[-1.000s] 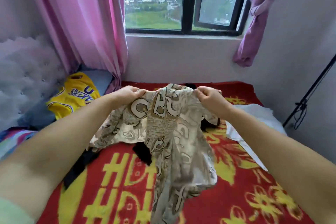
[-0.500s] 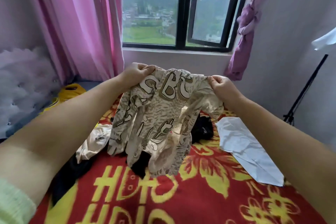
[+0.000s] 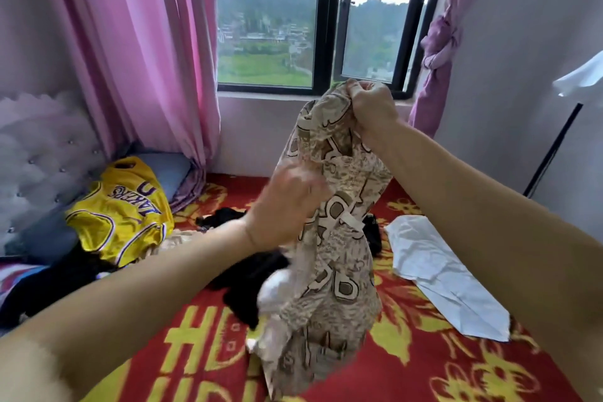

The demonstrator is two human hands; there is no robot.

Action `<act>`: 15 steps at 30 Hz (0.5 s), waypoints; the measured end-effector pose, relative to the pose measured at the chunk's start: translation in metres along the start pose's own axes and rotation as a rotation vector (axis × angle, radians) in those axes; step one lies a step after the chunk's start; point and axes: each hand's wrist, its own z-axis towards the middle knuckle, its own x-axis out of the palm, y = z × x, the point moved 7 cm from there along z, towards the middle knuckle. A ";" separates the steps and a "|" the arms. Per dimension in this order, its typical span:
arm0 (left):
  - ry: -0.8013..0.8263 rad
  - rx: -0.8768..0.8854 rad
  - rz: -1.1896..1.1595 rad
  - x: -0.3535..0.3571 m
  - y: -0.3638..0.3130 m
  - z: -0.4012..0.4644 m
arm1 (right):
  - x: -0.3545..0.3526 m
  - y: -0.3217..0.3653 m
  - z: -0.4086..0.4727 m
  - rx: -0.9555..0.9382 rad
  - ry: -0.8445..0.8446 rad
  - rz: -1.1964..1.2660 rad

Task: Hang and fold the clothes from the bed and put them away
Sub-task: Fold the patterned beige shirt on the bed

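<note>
Shirt (image 3: 332, 238), beige with a brown print, raised above the bed (image 3: 424, 369). The right hand (image 3: 372, 108) has its fingers curled tight round a bunched top edge, and the cloth hangs from this grip in a loose column whose lowest folds reach the bedspread. The left hand (image 3: 287, 206), blurred, is at the cloth below and to the left of the right grip; whether it pinches the cloth or only brushes it cannot be told. Judged step: finding the shirt's shape before hanging or folding. To do it well, the upper grip should stay firm while the lower hand runs along an edge to a shoulder or collar seam, so that the cloth opens flat instead of twisting; lifting higher would clear the hem from the bed.

Around the grip: below and to the left, black clothes (image 3: 248, 281) lie in a heap directly under the hanging cloth and could be caught up with it. Farther left lies a yellow jersey (image 3: 120, 215). Below and to the right, a white garment (image 3: 447, 277) lies flat on the bedspread. Behind the grip is the window (image 3: 326, 26), with a pink curtain (image 3: 146, 59) to the left. A dark pole (image 3: 554, 150) stands by the wall at the far right.
</note>
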 end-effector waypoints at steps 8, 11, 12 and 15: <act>0.457 0.544 0.382 0.058 -0.052 -0.039 | 0.021 0.010 -0.010 0.010 0.159 0.006; 0.547 0.618 0.309 0.063 -0.056 -0.022 | 0.021 0.013 -0.012 -0.033 0.211 0.008; 0.558 0.622 0.264 0.062 -0.058 -0.014 | 0.020 0.010 -0.013 -0.030 0.264 -0.045; 0.633 0.430 0.062 0.064 -0.050 0.005 | 0.017 -0.018 -0.020 0.080 0.497 -0.373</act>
